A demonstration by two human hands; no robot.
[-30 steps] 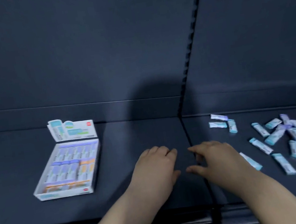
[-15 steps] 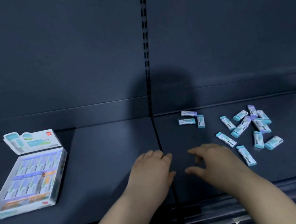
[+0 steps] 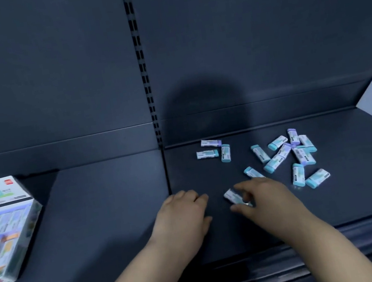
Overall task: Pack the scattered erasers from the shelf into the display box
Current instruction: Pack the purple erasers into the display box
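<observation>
Here, right hand [image 3: 270,200], grip pinched on one eraser [image 3: 232,197] — left hand [image 3: 181,216] flat, loose, just beside.

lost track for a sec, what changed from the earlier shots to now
The right hand picked up the nearest eraser and drew it left; it now pinches it. The left hand stays resting on the shelf, and the other erasers and the box lie as before.

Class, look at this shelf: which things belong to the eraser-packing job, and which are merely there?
Belong to the job: display box; loose erasers; the eraser pinched by the right hand; the left hand, resting on the shelf.
Merely there: slotted upright; back panel.
</observation>
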